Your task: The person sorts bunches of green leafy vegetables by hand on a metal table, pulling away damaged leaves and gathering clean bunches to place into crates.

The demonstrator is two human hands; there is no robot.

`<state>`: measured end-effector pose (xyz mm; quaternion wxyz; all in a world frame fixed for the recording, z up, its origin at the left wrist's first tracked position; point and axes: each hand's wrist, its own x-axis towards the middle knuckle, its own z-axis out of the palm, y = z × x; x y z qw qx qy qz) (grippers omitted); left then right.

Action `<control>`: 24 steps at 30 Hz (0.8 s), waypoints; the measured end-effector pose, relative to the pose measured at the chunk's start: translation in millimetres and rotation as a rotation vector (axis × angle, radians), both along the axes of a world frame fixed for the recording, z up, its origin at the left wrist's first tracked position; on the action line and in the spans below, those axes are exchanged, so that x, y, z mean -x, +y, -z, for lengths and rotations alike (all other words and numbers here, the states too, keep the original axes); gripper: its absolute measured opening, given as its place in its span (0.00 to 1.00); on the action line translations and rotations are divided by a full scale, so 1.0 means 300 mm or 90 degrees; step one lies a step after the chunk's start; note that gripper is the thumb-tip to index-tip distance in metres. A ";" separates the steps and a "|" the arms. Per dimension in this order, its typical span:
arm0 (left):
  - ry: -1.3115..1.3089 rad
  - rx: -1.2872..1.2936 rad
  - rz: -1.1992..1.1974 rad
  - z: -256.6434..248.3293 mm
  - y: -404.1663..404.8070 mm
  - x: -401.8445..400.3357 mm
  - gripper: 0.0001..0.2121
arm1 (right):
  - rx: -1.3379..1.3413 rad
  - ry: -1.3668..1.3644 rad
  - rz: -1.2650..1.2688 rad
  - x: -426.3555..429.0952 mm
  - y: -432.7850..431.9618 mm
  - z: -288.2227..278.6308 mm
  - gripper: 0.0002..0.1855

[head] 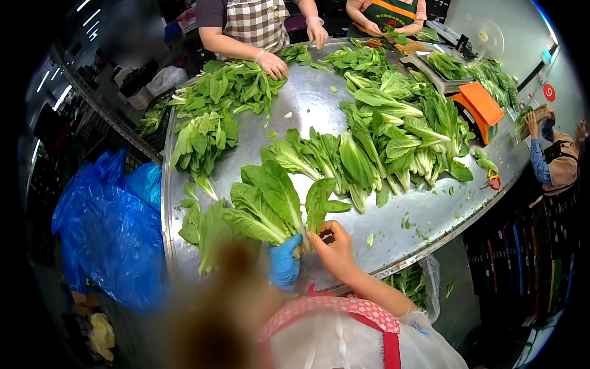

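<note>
My left hand [285, 264], in a blue glove, grips a bunch of leafy greens [267, 205] by its pale base, leaves pointing away from me. The thumb and fingers of my bare right hand [333, 249] pinch the stalk of a single leaf [318, 203] at the bunch's right side. Beyond my hands lies a large heap of long-leaf greens [396, 124] on the metal table [304, 110]. Loose leaves [209, 230] rest left of the bunch, partly hidden by a brown blur in the foreground.
Two co-workers' hands [274, 65] [373, 28] work across the table near more greens [230, 85]. Scissors [492, 181], an orange scale [481, 108] and another scale [438, 74] are at the right. A blue plastic bag [108, 235] stands left; another person [560, 157] holds a bundle far right.
</note>
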<state>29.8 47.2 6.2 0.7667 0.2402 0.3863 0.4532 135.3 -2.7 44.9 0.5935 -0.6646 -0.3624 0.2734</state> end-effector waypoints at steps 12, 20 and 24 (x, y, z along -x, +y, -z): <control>0.733 -0.783 0.040 0.032 0.011 -0.003 0.19 | 0.025 -0.031 -0.156 0.006 -0.017 0.018 0.46; 0.470 -0.735 0.262 -0.119 -0.035 -0.121 0.31 | -0.031 0.263 -0.133 -0.071 -0.037 0.019 0.28; 0.725 -0.860 0.229 -0.326 -0.146 -0.228 0.25 | 0.027 0.647 -0.029 -0.187 -0.074 -0.038 0.16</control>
